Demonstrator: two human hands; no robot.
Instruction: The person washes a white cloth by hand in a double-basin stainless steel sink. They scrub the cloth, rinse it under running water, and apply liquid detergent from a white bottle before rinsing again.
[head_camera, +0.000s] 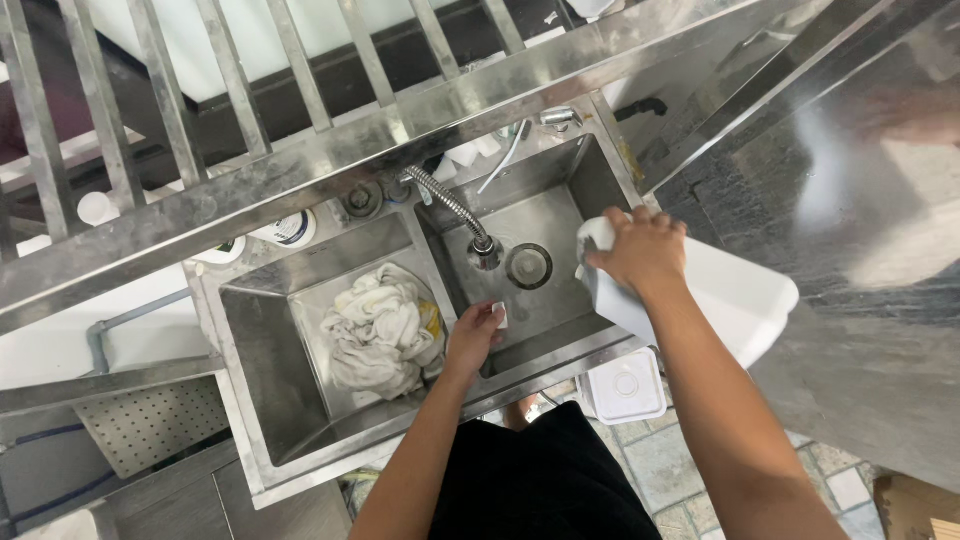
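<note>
Your dark apron front (545, 480) fills the bottom of the view, closest to the lens, with both bare forearms reaching out over it. Your right hand (640, 250) is closed over the near end of a white plastic container (735, 295), fingers wrapped across its rim; the container lies tilted on the right edge of the sink, partly over the right basin (545, 215) and partly over the steel counter (860, 250). Your left hand (475, 330) rests on the divider between the two basins, its fingertips pinched together on a small white piece (500, 315) that is too small to identify.

Just left of that hand, a crumpled white cloth (385, 325) with a touch of yellow lies heaped in the left basin (265, 340). A flexible metal faucet hose (455, 210) curves down over the right basin, ending beside the round drain (528, 265). Behind the sink, white tubs (290, 230) stand along the back edge, partly hidden under a steel rack of slats (250, 90) that crosses the upper view. Below the container, a square white lidded bucket (625, 385) sits on the tiled floor (690, 460). At lower left, a perforated metal panel (150, 420) hangs beside the sink.
</note>
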